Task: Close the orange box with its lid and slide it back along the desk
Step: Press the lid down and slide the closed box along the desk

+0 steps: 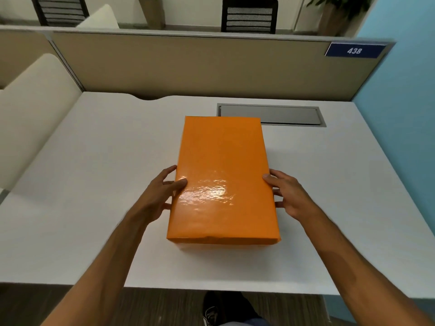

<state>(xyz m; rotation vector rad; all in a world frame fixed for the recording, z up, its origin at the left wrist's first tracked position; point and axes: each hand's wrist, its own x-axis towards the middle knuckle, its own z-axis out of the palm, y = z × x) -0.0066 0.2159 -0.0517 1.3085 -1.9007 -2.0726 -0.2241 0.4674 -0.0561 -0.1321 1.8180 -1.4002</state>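
Roughly mid-bench, a bit closer to the near edge than the far one, sits the orange box (223,180) with its lid (221,161) already on, so all you really see is that glossy orange top with a big glare patch toward the near half. It lies lengthwise, short end facing the near edge, and its far right corner comes just up against the grey cable hatch (270,114) set into the white bench (94,172) near the far edge. Left hand (160,196) is pressed against the box's left long side, thumb resting on top of the lid edge and fingers wrapped down the side, so that grip is clamped on the box. Right hand (292,194) mirrors it on the right long side, thumb up on the lid, fingers curled against the side wall, also gripping the box. Both hands sit toward the near half of the box. Past the far edge there's a beige divider panel (188,67) with a blue tag reading 438 (354,51) at its right end. A black shoe (211,311) pokes out below the near edge of the bench.
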